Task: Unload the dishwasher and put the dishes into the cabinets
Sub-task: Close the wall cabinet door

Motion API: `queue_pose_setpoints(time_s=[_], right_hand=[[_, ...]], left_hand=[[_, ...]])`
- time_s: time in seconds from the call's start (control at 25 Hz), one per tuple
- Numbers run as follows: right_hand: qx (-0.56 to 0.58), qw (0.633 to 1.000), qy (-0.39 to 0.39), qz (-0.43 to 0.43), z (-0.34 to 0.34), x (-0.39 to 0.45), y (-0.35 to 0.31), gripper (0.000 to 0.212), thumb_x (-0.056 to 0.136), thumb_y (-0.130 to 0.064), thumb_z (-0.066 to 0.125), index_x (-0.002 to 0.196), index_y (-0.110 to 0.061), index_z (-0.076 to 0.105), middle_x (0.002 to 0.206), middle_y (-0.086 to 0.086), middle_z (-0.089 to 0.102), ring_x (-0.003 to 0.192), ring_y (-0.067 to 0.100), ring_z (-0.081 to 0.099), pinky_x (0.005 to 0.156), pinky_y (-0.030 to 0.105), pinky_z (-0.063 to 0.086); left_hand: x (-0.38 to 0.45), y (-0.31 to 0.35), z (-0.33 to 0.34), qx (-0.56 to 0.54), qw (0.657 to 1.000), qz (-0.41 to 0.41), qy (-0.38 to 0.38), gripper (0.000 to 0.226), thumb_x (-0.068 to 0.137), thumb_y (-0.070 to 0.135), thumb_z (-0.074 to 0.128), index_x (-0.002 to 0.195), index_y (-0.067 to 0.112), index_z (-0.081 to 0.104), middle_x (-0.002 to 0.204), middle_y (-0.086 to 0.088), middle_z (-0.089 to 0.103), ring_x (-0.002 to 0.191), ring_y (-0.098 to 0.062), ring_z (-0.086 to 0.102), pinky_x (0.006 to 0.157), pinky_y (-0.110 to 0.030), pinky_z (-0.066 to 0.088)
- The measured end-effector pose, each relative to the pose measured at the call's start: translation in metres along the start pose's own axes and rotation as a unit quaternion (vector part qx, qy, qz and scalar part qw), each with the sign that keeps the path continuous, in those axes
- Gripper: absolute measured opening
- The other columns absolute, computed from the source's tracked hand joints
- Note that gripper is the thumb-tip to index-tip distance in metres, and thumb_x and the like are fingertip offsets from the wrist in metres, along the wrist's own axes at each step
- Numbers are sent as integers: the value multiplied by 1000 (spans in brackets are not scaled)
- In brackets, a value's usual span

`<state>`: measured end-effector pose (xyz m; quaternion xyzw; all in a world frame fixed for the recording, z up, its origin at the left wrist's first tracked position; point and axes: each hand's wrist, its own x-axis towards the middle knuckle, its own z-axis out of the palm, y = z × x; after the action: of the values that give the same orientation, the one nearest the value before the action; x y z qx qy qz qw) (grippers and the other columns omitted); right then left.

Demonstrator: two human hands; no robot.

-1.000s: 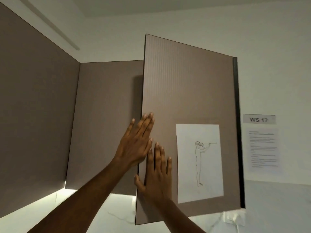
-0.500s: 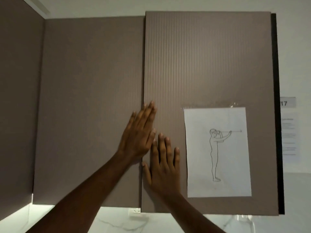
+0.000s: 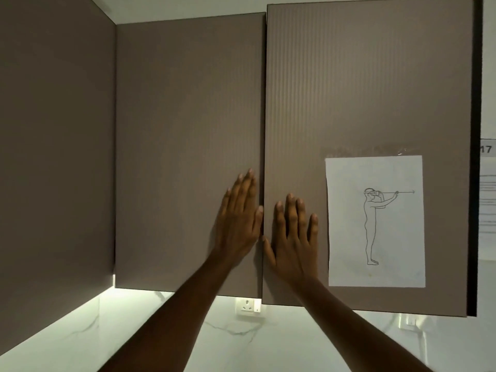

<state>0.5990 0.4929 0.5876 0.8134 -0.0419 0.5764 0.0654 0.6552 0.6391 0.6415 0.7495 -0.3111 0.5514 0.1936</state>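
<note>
The fingers point(image 3: 243, 194) of the left hand point(image 3: 237, 226) are being held straight and close together, flat against the left cabinet door point(image 3: 188, 146) beside its right edge. The fingers point(image 3: 291, 213) of the right hand point(image 3: 291, 240) are being held straight and slightly spread, flat against the right cabinet door point(image 3: 362, 84) just inside its left edge. Nothing is being gripped by either hand. The two hands are being kept just beside each other, with the narrow vertical seam between the doors running between them. Both forearms are being extended upward from the bottom of the view.

The right cabinet door is being shown slightly forward of the left one, with a dark gap visible along its right edge. A paper sheet point(image 3: 375, 224) bearing a line drawing of a standing figure is being displayed on the right door, just right of the right hand. A wall socket point(image 3: 248, 307) is being shown below the doors on the marble backsplash point(image 3: 107, 326). No dishes are in view.
</note>
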Motion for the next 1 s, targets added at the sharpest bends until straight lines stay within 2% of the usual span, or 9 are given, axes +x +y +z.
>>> queue_pose_setpoints(time_s=[0.12,0.24,0.36,0.44,0.52,0.6,0.68,0.8,1.0], right_hand=[[-3,998,-19,-56,-8,3,-13,85,101,-60,40,168,-15,11,175,19,-4,161,41,-1,126,66,12],[9,984,-23,-175,-13,12,-53,86,101,-54,46,168,-14,11,175,19,-3,162,38,-1,126,65,13],[22,966,-28,-255,-12,29,-103,87,98,-53,48,168,-16,12,175,17,-4,162,37,-3,127,63,12],[28,956,-38,-289,-7,43,-128,86,98,-54,47,168,-19,10,175,17,-6,162,37,-4,127,62,10],[30,948,-47,-313,4,54,-145,87,98,-53,46,169,-21,8,175,16,-8,162,37,-6,128,61,8],[34,946,-63,-316,16,56,-154,86,98,-51,44,168,-18,8,175,16,-8,162,36,-7,128,61,10],[35,947,-71,-310,31,60,-159,84,99,-51,40,168,-15,9,175,15,-7,162,35,-8,126,60,13],[25,953,-62,-295,51,62,-159,79,106,-55,31,168,-15,4,175,14,-11,162,35,-11,127,59,13],[9,952,-36,-304,63,60,-161,80,107,-59,24,168,-15,-1,174,16,-11,162,37,-10,128,59,7]], left_hand=[[-69,-38,-4,-57,976,-195,79,70,102,32,48,164,13,23,172,-5,23,159,-23,20,129,-44,21],[-115,-66,-21,-97,889,-415,170,72,93,22,58,157,1,33,163,-15,34,148,-36,33,121,-48,32],[-144,-106,-28,-216,697,-648,217,73,95,31,59,154,-2,32,160,-19,29,145,-42,30,120,-51,31],[-160,-136,-38,-322,571,-720,228,83,96,55,49,154,0,31,161,-20,29,148,-39,29,123,-49,26],[-152,-151,-32,-350,462,-779,239,72,104,53,40,151,-1,39,158,-19,41,145,-38,40,123,-47,30],[-157,-162,-34,-435,457,-741,231,61,109,47,32,148,3,48,152,-11,53,141,-33,49,122,-43,35],[-157,-175,-34,-508,413,-713,249,60,110,51,28,148,10,51,151,-10,55,140,-33,52,120,-47,38],[-156,-194,-18,-535,380,-703,273,56,111,49,33,147,10,51,149,-14,57,135,-37,55,110,-49,48],[-179,-199,2,-549,427,-662,279,51,111,46,39,140,7,56,127,-11,66,113,-27,65,99,-40,52]])
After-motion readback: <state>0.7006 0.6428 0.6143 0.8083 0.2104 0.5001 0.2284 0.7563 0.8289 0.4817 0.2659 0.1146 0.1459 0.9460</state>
